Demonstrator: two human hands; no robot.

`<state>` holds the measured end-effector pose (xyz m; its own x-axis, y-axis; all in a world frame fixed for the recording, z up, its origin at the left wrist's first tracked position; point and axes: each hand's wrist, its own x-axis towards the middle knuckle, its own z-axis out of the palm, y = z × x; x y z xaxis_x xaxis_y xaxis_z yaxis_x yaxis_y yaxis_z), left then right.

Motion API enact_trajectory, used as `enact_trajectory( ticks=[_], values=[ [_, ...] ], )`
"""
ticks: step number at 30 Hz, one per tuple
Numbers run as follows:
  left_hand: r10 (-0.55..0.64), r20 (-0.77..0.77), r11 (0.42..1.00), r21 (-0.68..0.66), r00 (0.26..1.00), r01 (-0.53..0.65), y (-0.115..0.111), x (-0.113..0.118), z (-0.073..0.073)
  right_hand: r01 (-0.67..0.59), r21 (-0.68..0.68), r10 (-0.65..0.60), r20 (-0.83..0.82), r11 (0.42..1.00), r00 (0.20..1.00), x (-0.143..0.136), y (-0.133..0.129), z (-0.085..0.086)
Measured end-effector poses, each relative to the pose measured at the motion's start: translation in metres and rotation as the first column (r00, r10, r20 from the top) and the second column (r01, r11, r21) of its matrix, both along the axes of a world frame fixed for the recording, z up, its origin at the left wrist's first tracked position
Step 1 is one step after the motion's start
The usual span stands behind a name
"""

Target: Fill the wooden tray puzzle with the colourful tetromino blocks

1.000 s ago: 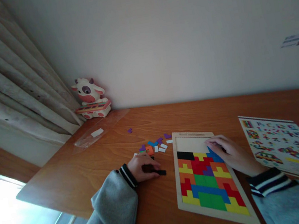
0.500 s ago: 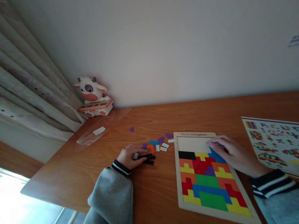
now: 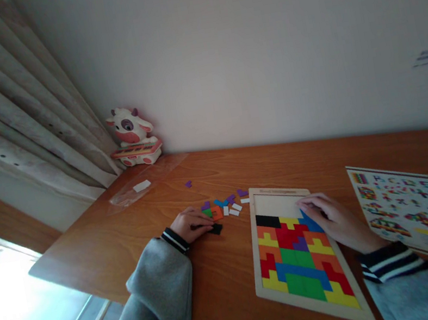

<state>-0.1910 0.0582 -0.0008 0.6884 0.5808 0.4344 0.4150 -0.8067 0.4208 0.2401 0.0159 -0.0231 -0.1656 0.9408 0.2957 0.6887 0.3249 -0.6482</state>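
Observation:
My left hand (image 3: 191,225) is low over the tabletop, its fingers closed on a black puzzle piece (image 3: 217,229) that shows past the fingertips. Just beyond them lie an orange piece (image 3: 217,213), a green piece (image 3: 207,213) and a purple piece (image 3: 205,205). My right hand (image 3: 334,219) rests on the right side of a wooden puzzle board (image 3: 256,263), fingers stretched out and thumb apart. Beneath it a blue piece (image 3: 309,222) is partly covered. Coloured pieces fill the board's lower part, with a black piece (image 3: 267,221) at their upper left; the top strip is bare.
Several white pieces (image 3: 234,212), a blue piece (image 3: 220,203) and purple pieces (image 3: 242,192) lie left of the board. A printed sheet (image 3: 417,212) lies to the right. At the back left are a clear plastic bag (image 3: 125,199) and a toy cow with keyboard (image 3: 134,138).
My left hand has shifted slightly right over the black pieces, and less black shows beside it. The green and purple pieces beyond it are more visible. My right hand has stayed put.

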Motion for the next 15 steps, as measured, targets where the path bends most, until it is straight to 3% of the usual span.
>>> enact_trajectory(
  ticks=[7,15],
  values=[
    [-0.03,0.033,0.999,-0.022,0.999,0.031,-0.005,0.006,0.004,0.012,-0.001,-0.012,0.014,1.0,1.0,0.001,0.001,-0.001],
    [-0.035,0.039,0.997,-0.071,0.999,0.038,-0.002,-0.005,0.004,0.02,-0.006,-0.02,0.036,1.0,0.999,0.001,0.0,0.002]
  ],
)
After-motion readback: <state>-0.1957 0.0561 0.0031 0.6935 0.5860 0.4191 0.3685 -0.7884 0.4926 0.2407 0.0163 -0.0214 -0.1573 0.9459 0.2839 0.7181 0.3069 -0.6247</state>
